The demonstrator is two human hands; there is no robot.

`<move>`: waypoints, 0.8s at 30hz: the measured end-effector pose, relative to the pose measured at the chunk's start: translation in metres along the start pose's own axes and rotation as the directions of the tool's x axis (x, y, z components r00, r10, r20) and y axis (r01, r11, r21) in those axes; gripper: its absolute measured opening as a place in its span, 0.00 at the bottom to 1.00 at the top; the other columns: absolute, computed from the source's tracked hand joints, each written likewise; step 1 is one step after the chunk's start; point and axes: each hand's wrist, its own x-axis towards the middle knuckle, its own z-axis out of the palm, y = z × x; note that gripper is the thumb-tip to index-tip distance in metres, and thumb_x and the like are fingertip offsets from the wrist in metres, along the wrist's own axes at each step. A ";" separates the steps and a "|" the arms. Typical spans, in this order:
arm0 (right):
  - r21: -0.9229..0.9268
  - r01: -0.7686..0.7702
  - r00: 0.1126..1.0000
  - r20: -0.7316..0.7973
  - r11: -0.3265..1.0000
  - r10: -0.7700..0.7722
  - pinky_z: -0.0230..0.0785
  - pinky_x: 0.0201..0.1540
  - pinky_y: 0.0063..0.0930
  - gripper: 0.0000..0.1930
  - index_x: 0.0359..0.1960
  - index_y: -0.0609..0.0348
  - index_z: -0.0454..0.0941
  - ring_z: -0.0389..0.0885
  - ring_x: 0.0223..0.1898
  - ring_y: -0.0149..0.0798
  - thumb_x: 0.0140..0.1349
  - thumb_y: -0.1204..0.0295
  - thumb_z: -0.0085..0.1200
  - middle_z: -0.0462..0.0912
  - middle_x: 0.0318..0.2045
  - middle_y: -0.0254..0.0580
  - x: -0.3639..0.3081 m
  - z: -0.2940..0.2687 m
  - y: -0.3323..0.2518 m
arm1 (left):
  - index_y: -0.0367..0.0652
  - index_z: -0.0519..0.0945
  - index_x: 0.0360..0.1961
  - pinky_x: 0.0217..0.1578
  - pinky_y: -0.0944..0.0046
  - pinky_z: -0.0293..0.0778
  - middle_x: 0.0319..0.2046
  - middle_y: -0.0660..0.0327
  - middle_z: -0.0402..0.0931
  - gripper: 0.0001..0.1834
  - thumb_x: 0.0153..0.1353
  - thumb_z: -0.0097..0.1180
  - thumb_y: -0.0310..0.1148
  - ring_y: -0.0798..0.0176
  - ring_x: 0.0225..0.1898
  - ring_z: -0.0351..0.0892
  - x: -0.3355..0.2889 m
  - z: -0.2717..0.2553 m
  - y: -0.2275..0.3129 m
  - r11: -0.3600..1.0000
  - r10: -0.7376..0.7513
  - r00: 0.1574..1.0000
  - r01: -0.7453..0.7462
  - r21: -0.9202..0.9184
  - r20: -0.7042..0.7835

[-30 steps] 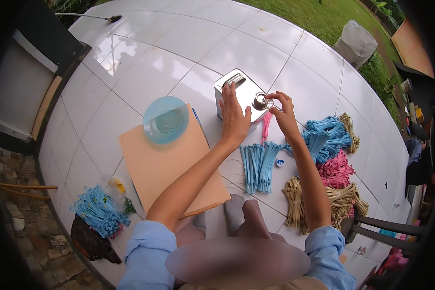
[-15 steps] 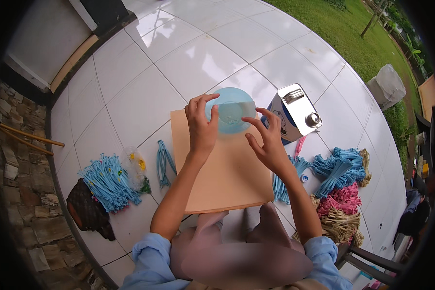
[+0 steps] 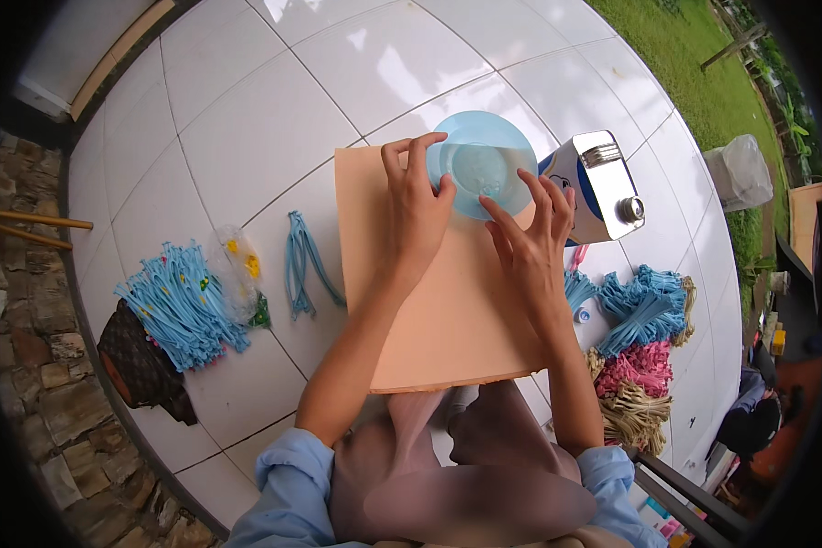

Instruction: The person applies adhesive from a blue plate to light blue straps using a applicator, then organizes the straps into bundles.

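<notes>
A shallow, translucent light-blue bowl [image 3: 477, 169] stands at the far edge of a tan board [image 3: 447, 320], with a grey reflection or clear liquid across its inside. My left hand [image 3: 418, 201] is at the bowl's left rim, index finger and thumb apart over the edge. On the near right side, my right hand [image 3: 534, 233] has its fingers spread, tips at or just over the rim. Whether the fingertips press on the bowl is hard to see. Beside the bowl's right side is a rectangular metal can [image 3: 603, 183] with a screw cap.
Bundled light-blue strips [image 3: 178, 306], a clear bag with yellow pieces [image 3: 244, 265] and a dark bag [image 3: 137, 361] lie at left. A loose blue loop [image 3: 309, 265] lies beside the board. Blue bundles [image 3: 644, 310], pink bundles [image 3: 639, 367] and beige bundles [image 3: 635, 416] are at right.
The view has shifted, so the floor items appear moved. My right hand has come closer over the bowl, its fingers now nearer the rim. My left hand stays at the left rim.
</notes>
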 end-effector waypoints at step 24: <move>0.194 -0.187 0.975 -0.080 0.963 0.206 0.57 0.59 0.49 0.14 0.37 0.53 0.72 0.62 0.54 0.50 0.48 0.83 0.56 0.66 0.51 0.44 -0.036 -0.041 0.054 | 0.43 0.67 0.48 0.32 0.65 0.70 0.46 0.56 0.58 0.21 0.54 0.58 0.27 0.62 0.36 0.69 -0.009 -0.005 0.006 0.988 -0.040 0.999 0.044 0.147 -0.034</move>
